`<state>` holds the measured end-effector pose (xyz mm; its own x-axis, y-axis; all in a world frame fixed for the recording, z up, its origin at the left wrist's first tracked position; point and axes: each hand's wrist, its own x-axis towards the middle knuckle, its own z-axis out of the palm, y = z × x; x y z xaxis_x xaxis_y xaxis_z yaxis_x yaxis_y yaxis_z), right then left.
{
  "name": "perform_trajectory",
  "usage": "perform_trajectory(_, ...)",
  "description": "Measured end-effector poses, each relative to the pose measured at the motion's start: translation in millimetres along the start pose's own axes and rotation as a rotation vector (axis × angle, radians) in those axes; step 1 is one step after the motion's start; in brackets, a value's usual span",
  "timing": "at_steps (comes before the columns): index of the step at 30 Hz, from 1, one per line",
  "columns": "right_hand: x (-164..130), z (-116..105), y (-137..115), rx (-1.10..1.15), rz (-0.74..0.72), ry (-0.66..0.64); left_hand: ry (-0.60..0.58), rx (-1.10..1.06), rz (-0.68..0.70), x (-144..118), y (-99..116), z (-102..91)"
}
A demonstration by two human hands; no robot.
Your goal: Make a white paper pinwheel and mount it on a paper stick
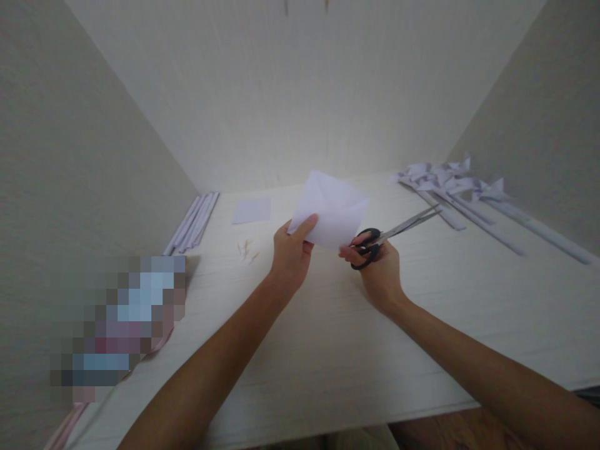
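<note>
A square sheet of white paper (330, 209) with crossing fold creases is held up over the table in front of me. My left hand (293, 250) pinches its lower left corner, thumb on top. My right hand (379, 269) has black-handled scissors (368, 247) looped on its fingers. Their blades (412, 222) point away to the right, slightly parted and off the paper. The right fingertips are at the sheet's lower right corner and seem to touch it.
Rolled paper sticks (194, 222) lie at the left wall, near a flat paper square (252, 210) and small toothpick-like bits (247, 250). Several paper pinwheels on sticks (450, 184) lie at the back right. A blurred-out object (135, 319) stands at left. Walls enclose the white table (300, 362).
</note>
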<state>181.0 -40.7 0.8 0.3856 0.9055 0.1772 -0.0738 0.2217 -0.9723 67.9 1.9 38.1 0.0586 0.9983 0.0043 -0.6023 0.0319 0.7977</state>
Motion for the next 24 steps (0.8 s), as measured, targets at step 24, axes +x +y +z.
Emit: perform_trajectory(24,-14.0,-4.6,-5.7,-0.194,0.127,-0.709,0.283,0.025,0.184,-0.9,38.7,4.8)
